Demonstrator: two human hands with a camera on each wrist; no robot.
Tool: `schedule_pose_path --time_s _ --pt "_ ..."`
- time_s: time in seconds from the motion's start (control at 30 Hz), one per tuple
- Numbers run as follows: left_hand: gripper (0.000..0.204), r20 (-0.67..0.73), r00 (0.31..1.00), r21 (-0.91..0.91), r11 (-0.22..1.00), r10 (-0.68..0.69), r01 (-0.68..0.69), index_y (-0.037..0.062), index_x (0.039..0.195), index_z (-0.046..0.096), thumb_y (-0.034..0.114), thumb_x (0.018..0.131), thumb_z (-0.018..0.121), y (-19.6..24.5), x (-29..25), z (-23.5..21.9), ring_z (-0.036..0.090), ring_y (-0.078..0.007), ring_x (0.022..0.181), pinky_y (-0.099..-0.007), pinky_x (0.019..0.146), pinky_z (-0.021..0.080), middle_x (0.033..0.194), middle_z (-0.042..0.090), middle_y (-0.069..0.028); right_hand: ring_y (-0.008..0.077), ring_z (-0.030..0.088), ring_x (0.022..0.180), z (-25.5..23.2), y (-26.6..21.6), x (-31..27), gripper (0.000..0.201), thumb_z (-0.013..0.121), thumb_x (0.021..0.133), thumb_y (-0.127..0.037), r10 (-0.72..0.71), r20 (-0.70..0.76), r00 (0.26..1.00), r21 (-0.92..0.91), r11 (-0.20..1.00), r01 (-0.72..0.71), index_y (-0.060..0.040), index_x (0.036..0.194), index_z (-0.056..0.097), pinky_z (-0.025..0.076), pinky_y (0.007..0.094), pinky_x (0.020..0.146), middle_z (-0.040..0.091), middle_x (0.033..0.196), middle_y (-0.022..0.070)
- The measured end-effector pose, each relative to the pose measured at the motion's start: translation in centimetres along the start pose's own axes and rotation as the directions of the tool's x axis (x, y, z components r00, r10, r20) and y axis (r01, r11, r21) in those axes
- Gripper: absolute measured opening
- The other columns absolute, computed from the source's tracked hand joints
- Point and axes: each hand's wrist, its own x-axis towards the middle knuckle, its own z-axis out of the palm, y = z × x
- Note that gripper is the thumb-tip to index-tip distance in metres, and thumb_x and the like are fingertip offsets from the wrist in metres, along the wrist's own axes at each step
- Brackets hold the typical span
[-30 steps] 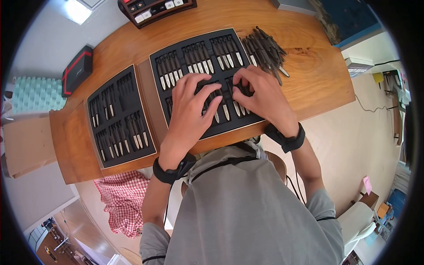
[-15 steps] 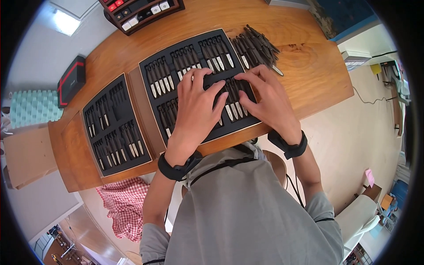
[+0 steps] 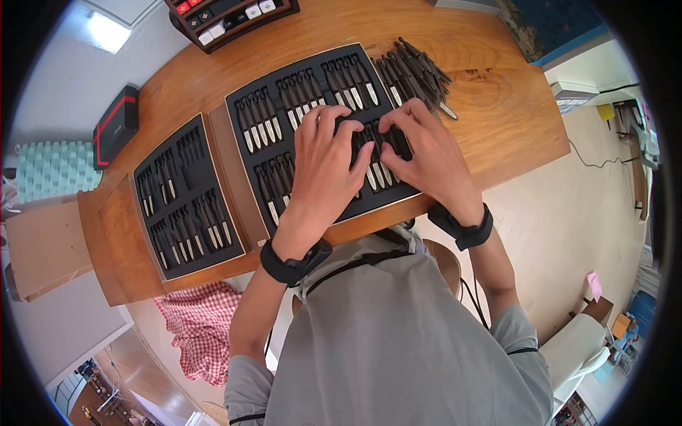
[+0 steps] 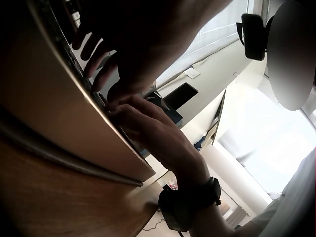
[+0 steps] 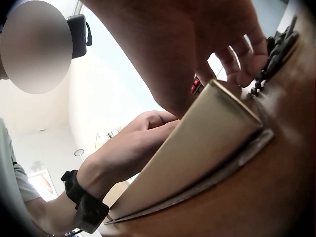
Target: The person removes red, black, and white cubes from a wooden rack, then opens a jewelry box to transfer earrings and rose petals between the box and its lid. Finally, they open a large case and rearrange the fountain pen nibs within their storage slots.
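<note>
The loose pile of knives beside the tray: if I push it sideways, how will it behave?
The loose pile of knives would probably scatter, since the pieces lie crossed on bare wooden table. Each looks slim and stiff, likely light. Flat shapes should slide, not roll.

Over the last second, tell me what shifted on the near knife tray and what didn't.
Both hands moved only slightly. The left hand slid a little up the near tray, its fingers spread over the knives. The right hand opened flat half a second ago and has curled again over the same row. Whether either took hold of a knife cannot be told. The far tray and the loose knife pile stayed put.
</note>
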Motion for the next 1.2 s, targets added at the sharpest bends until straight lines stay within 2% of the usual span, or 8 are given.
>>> schedule_pose_path --time_s 0.2,0.3,0.37,0.53,0.7,0.97,1.1,1.2 --pt "0.026 -0.007 0.999 -0.023 0.999 0.037 -0.037 0.0015 0.107 0.066 0.014 0.088 0.076 -0.2 0.0 0.0 0.048 -0.0364 0.127 -0.0490 0.108 0.039 0.125 0.057 -0.0150 0.0288 0.064 0.093 0.0 0.1 -0.2 0.032 0.073 0.079 -0.012 0.010 -0.020 1.000 0.057 0.998 -0.009 -0.0084 0.110 0.067 0.052 0.0426 0.077 0.057 0.103 0.0100" --pt "0.025 0.027 0.999 -0.042 0.999 0.024 -0.023 0.0034 0.107 0.066 0.014 0.087 0.077 0.1 -0.3 0.1 0.049 -0.0345 0.126 -0.0461 0.109 0.039 0.127 0.058 -0.0114 0.0286 0.064 0.093 0.0 0.1 -0.4 0.036 0.074 0.079 -0.013 0.017 -0.011 1.000 0.047 0.999 -0.017 -0.0089 0.115 0.068 0.053 0.0423 0.078 0.058 0.104 0.0100" --pt "0.030 0.003 0.999 0.009 0.999 0.035 -0.035 0.0009 0.111 0.066 0.015 0.087 0.077 0.1 -0.3 0.3 0.048 -0.0354 0.127 -0.0491 0.108 0.039 0.127 0.056 -0.0138 0.0286 0.064 0.093 -0.1 0.2 -0.4 0.037 0.075 0.080 -0.013 0.011 -0.009 1.000 0.040 0.999 -0.011 -0.0087 0.116 0.068 0.053 0.0421 0.079 0.058 0.105 0.0100" --pt "0.031 0.013 1.000 0.092 0.996 0.008 -0.010 0.0026 0.115 0.072 0.016 0.088 0.076 0.2 -0.5 0.0 0.047 -0.0339 0.129 -0.0463 0.109 0.039 0.131 0.056 -0.0114 0.0288 0.064 0.091 -0.7 0.4 -0.4 0.035 0.077 0.082 -0.016 0.004 -0.004 1.000 0.008 1.000 -0.004 -0.0076 0.116 0.070 0.054 0.0417 0.079 0.059 0.104 0.0097" --pt "0.030 0.062 0.998 0.142 0.989 0.024 -0.032 0.0008 0.113 0.074 0.019 0.090 0.075 0.5 -0.4 -0.1 0.046 -0.0351 0.131 -0.0475 0.110 0.039 0.132 0.056 -0.0124 0.0290 0.065 0.089 -0.9 0.7 -0.3 0.031 0.077 0.083 -0.018 -0.096 -0.025 0.995 -0.095 0.991 0.093 -0.0054 0.112 0.073 0.054 0.0417 0.078 0.059 0.100 0.0092" --pt "0.032 0.112 0.990 0.269 0.957 0.081 -0.108 -0.0043 0.109 0.072 0.021 0.090 0.075 1.0 0.5 0.2 0.046 -0.0364 0.132 -0.0492 0.111 0.039 0.132 0.055 -0.0152 0.0302 0.065 0.093 -1.5 0.6 0.8 0.028 0.076 0.082 -0.018 -0.161 0.026 0.987 -0.238 0.958 0.162 -0.0056 0.107 0.073 0.054 0.0426 0.078 0.062 0.096 0.0093" --pt "0.030 0.068 0.993 0.246 0.963 0.099 -0.113 -0.0030 0.106 0.071 0.021 0.089 0.076 0.6 0.4 0.4 0.046 -0.0372 0.131 -0.0486 0.110 0.040 0.130 0.055 -0.0153 0.0303 0.065 0.094 -1.9 0.4 1.3 0.026 0.074 0.082 -0.018 -0.138 0.077 0.987 -0.263 0.952 0.154 -0.0052 0.104 0.072 0.054 0.0437 0.078 0.063 0.093 0.0087" --pt "0.030 0.002 0.993 0.210 0.971 0.114 -0.112 -0.0035 0.102 0.069 0.021 0.087 0.077 0.4 0.3 0.4 0.048 -0.0346 0.127 -0.0472 0.106 0.042 0.126 0.056 -0.0158 0.0316 0.065 0.093 -1.5 0.5 1.3 0.024 0.073 0.083 -0.017 -0.149 0.048 0.988 -0.243 0.957 0.157 -0.0054 0.104 0.071 0.054 0.0445 0.078 0.063 0.093 0.0094"
